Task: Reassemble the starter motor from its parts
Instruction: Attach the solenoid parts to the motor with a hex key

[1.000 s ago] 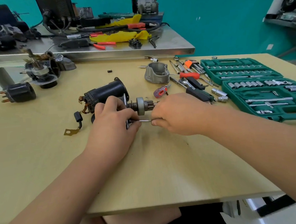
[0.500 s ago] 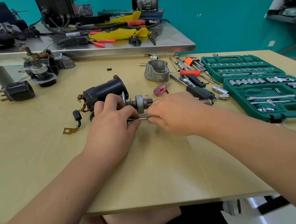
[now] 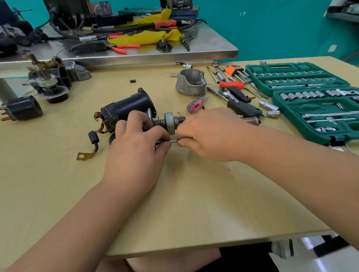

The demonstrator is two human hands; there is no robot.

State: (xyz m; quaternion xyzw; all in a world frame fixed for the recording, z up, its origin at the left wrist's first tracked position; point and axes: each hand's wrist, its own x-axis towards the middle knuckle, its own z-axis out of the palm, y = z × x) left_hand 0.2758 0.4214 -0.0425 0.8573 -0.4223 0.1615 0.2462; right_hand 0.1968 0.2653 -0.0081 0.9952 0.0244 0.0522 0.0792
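Left hand (image 3: 137, 146) grips the black cylindrical starter motor body (image 3: 128, 106), which lies on the pale wooden table (image 3: 178, 199) with its grey drive pinion (image 3: 170, 121) exposed; the right hand (image 3: 208, 134) pinches one thin steel through-bolt (image 3: 173, 141) beside it. Assembly appears roughly midway: one grey cast-aluminium nose housing (image 3: 191, 83) lies well apart, unfitted, near two open green socket cases (image 3: 320, 114).
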